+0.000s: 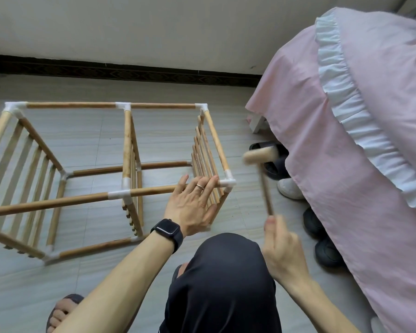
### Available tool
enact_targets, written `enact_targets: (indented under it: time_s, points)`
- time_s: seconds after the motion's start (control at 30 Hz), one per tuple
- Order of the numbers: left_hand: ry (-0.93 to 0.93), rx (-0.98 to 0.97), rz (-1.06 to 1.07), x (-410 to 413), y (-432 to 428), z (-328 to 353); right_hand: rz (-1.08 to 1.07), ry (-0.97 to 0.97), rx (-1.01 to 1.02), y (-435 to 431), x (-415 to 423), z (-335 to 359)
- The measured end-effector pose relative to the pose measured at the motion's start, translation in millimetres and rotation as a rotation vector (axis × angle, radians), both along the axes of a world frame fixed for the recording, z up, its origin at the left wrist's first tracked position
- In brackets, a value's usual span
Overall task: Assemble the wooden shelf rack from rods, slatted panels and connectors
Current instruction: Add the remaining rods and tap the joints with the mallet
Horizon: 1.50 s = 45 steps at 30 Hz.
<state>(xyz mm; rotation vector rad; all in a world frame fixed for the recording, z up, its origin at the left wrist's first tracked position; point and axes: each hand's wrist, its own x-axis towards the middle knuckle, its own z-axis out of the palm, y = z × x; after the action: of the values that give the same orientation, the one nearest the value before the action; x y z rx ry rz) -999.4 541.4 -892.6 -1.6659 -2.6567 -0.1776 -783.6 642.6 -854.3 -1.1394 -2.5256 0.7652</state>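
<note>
Head view: left hand (190, 207) lies spread on the rack's rod (154, 190); right hand (282, 251) grips a raised mallet (262, 174).

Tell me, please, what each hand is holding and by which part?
The right hand holds a wooden mallet by the bottom of its handle. The left hand rests flat on the rack's upper rod, holding nothing.

Both forearms are bare, with no sleeves showing. The left wrist carries a black smartwatch (168, 231) with a rectangular dark face and a black band. A thin ring (200, 187) sits on one finger of the left hand (190, 207). Black trousers (223, 284) cover the raised knee at lower centre, and a dark slipper (63, 311) is on the foot at lower left.
</note>
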Motion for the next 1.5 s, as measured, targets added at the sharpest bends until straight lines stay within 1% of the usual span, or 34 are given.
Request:
enact_targets:
  time_s: [0.03, 0.07, 0.1, 0.13, 0.2, 0.23, 0.3, 0.4, 0.47, 0.53, 0.63, 0.67, 0.77, 0.83, 0.9, 0.93, 1.0, 1.03, 1.07, 1.1, 1.13, 1.17, 1.2, 1.3, 1.33, 1.37, 1.4, 1.43, 1.47, 1.5]
  points:
    - [0.009, 0.013, 0.006, 1.6, -1.7, 3.1, 0.030, -0.185, -0.026, 0.2, 0.9, -0.6]
    - [0.020, 0.020, 0.005, 2.9, -3.9, 6.9, 0.040, -0.252, -0.066, 1.5, 2.4, -1.2]
    - [0.018, 0.023, -0.008, 3.7, -5.9, 10.5, 0.036, -0.215, -0.086, 2.4, 4.2, -1.6]
    - [0.000, 0.027, -0.029, 2.6, -7.0, 14.2, 0.015, -0.136, -0.103, 1.7, 3.8, 0.7]
    - [-0.082, 0.054, -0.056, -7.6, -10.1, 24.8, 0.009, -0.022, -0.118, -0.7, -4.8, 6.4]
    - [-0.108, 0.083, -0.056, -16.7, -11.3, 32.1, 0.001, 0.010, -0.131, 1.3, -13.6, 8.4]
    - [-0.069, 0.143, -0.017, -42.9, -15.0, 45.3, -0.021, 0.025, -0.167, 9.5, -39.8, 12.7]
    - [0.015, 0.101, 0.187, -98.8, -27.5, 56.9, -0.017, 0.034, -0.182, 31.7, -88.5, 18.3]
    - [-0.031, 0.025, 0.370, -133.3, -40.4, 55.9, -0.011, 0.058, -0.154, 48.5, -123.0, 23.9]
    - [-0.139, 0.001, 0.488, -153.0, -54.7, 44.2, -0.003, 0.093, -0.113, 67.6, -156.6, 27.8]
    - [-0.337, 0.100, 0.557, -156.3, -67.1, 23.9, -0.010, 0.039, -0.046, 96.7, -197.6, 28.4]
    - [-0.356, 0.124, 0.565, -156.5, -67.4, 20.0, -0.016, -0.002, -0.034, 105.5, -208.3, 27.4]
    - [-0.286, 0.101, 0.542, -160.7, -63.7, 15.5, -0.015, -0.118, 0.004, 123.5, -233.0, 23.2]
    - [-0.253, 0.092, 0.531, -162.6, -61.4, 15.7, -0.008, -0.131, 0.026, 130.9, -244.9, 22.9]
    - [-0.232, 0.079, 0.530, -162.7, -61.1, 17.2, 0.004, -0.070, 0.040, 135.2, -253.1, 26.4]
    - [-0.220, 0.068, 0.527, -162.4, -61.4, 17.9, 0.005, 0.009, 0.053, 135.9, -255.8, 28.4]
    - [-0.200, 0.048, 0.527, -161.7, -61.5, 18.8, 0.000, 0.239, 0.073, 133.2, -258.3, 30.7]
    - [-0.192, 0.042, 0.530, -161.8, -61.3, 19.0, -0.003, 0.291, 0.091, 131.6, -259.2, 31.1]
    - [-0.187, 0.038, 0.532, -162.1, -61.2, 19.4, 0.004, 0.276, 0.099, 130.4, -261.2, 30.6]
    - [-0.187, 0.033, 0.531, -162.2, -60.9, 20.3, 0.015, 0.175, 0.098, 130.2, -263.7, 28.6]
    - [-0.188, 0.027, 0.529, -161.6, -60.9, 21.1, 0.015, 0.002, 0.085, 129.8, -265.2, 26.8]
    - [-0.189, 0.020, 0.528, -160.8, -60.8, 22.1, 0.003, -0.130, 0.067, 130.4, -266.4, 25.9]
    - [-0.191, 0.012, 0.528, -160.2, -60.7, 23.4, 0.002, -0.164, 0.074, 131.7, -267.8, 24.9]
    - [-0.194, 0.003, 0.526, -159.4, -59.8, 25.5, 0.001, 0.116, 0.094, 131.2, -268.8, 22.9]
    - [-0.199, 0.001, 0.527, -159.4, -59.9, 26.1, -0.001, 0.115, 0.109, 130.7, -270.1, 22.5]
    - [-0.203, -0.002, 0.524, -159.3, -59.9, 26.6, -0.003, 0.031, 0.113, 130.9, -271.8, 21.5]
    - [-0.203, -0.002, 0.523, -159.3, -60.1, 26.5, -0.015, -0.099, 0.103, 130.5, -272.7, 21.6]
    - [-0.203, -0.003, 0.522, -159.4, -60.3, 26.5, -0.044, -0.169, 0.088, 131.0, -273.2, 22.7]
    - [-0.206, -0.006, 0.521, -159.2, -60.7, 26.5, -0.043, -0.164, 0.107, 132.7, -272.5, 22.0]
    - [-0.207, -0.007, 0.520, -159.0, -60.8, 26.0, -0.033, -0.077, 0.128, 133.4, -270.4, 20.4]
